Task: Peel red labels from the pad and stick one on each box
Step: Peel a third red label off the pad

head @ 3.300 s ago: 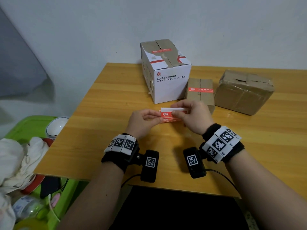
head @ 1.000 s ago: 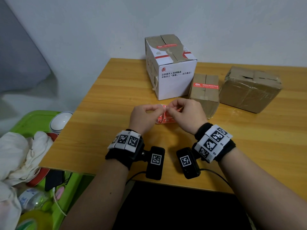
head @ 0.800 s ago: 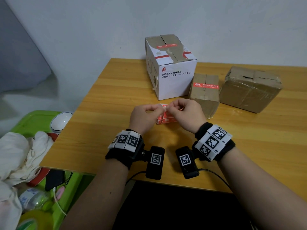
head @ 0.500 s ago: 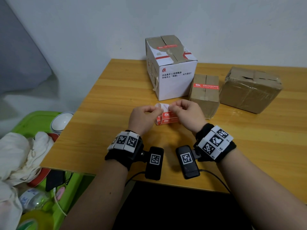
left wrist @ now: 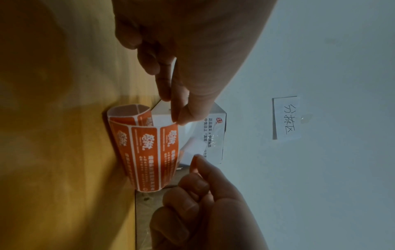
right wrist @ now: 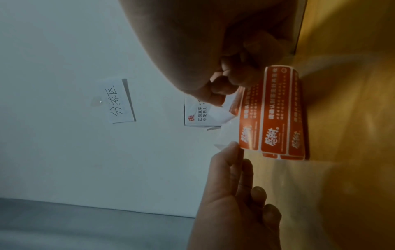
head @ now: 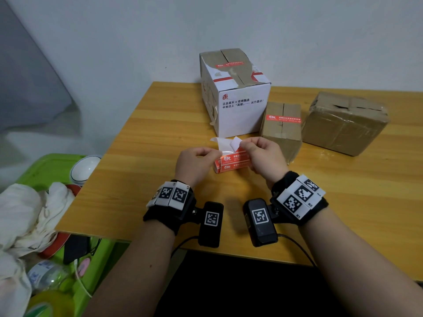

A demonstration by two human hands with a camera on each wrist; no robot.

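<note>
A pad of red labels [head: 232, 161] stands curled on the wooden table [head: 146, 179] between my hands. My left hand [head: 217, 153] pinches the pad's left end [left wrist: 145, 152]. My right hand [head: 242, 144] pinches a white strip [head: 225, 143] that curls up off the pad's top edge, its white side showing. Behind stand a white box [head: 238, 110] with a red label [head: 229, 64] on top and a small brown box [head: 282, 129] with a red label [head: 283, 118]. The larger brown box [head: 343, 124] shows no label.
A green bin [head: 45, 165] left of the table holds cloths [head: 25, 213], a white bowl [head: 84, 168] and a bottle. A handwritten paper note [left wrist: 286, 118] hangs on the wall. The table's front edge runs under my wrists.
The white strip has come further up off the pad, and my right hand has lifted slightly with it. The boxes have not moved.
</note>
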